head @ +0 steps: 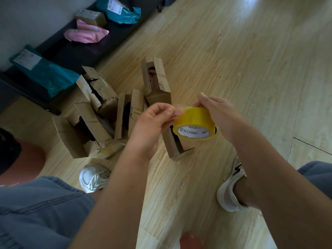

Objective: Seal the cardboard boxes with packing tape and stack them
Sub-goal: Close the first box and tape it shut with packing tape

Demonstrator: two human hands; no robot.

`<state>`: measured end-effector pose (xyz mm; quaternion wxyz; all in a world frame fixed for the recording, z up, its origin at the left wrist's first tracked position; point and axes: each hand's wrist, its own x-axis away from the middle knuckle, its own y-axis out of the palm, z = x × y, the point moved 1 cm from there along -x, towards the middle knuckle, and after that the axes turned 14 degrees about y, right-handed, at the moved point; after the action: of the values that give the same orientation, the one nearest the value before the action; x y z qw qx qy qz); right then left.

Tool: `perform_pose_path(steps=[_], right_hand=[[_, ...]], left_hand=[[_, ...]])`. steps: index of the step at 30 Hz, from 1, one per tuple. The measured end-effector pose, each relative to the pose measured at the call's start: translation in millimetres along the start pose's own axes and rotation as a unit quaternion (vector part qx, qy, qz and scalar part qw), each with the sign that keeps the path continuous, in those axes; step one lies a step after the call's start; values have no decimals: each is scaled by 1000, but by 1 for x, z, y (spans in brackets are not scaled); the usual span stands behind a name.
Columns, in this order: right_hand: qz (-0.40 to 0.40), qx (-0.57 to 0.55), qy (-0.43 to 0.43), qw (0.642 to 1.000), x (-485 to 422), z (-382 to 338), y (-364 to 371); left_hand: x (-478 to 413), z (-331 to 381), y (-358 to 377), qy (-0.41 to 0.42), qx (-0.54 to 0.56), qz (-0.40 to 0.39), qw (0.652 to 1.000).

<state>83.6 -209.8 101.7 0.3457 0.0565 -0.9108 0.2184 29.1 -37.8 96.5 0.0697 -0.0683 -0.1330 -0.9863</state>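
Forearms nearest the lens, reaching forward between knees in denim shorts (pixel 36 203). Right hand (pixel 217 114) wrapped round yellow tape roll (pixel 195 123), fingers curled over its far rim, forefinger raised above the top. Roll held in the air over the wood floor (pixel 233 60), just above the nearest of the cardboard boxes (pixel 158 81). Left hand (pixel 152 121) curled, thumb and forefinger pinching at the loose tape end (pixel 177 107) (blurred, so exact contact not confirmable). Judged light and rigid thanks to the card core, with a glossy, probably slippery outer face. Best gripped across the rim or through the core. Free end thin and sticky, apt to fold on itself or split if pulled crooked, so worth drawing off straight and taut. Boxes on the floor ahead, several, huddled and touching, some tipped on their sides, flaps open and torn in places. Judged light, thin-walled and easy to crush. Better taken by edges and corners, flaps pressed flat before any tape goes on. Hard to lift one out without nudging its neighbours. White shoes (pixel 93 177) planted just beside the cluster, limiting room to slide boxes nearer. Teal mailer bags (pixel 45 72), pink bag (pixel 86 33) and small brown parcel (pixel 91 17) on a dark ledge (pixel 75 51) beyond, well apart from the hands, no obstacle.
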Motion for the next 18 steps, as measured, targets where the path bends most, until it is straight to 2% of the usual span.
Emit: perform_pose_path(steps=[2, 5, 11, 14, 18], right_hand=[[-11, 3, -6, 1000, 2, 3, -3], [19, -6, -1, 1000, 6, 7, -1], [137, -137, 31, 981, 7, 4, 2], [154, -182, 14, 971, 7, 4, 0], [175, -189, 33, 966, 4, 5, -1]], left_hand=[[-3, 3, -9, -11, 46, 39, 998], [-5, 7, -16, -9, 92, 70, 993], [1, 5, 1, -14, 152, 55, 987], [0, 4, 5, -9, 157, 47, 986], [-1, 4, 5, -4, 138, 33, 990]])
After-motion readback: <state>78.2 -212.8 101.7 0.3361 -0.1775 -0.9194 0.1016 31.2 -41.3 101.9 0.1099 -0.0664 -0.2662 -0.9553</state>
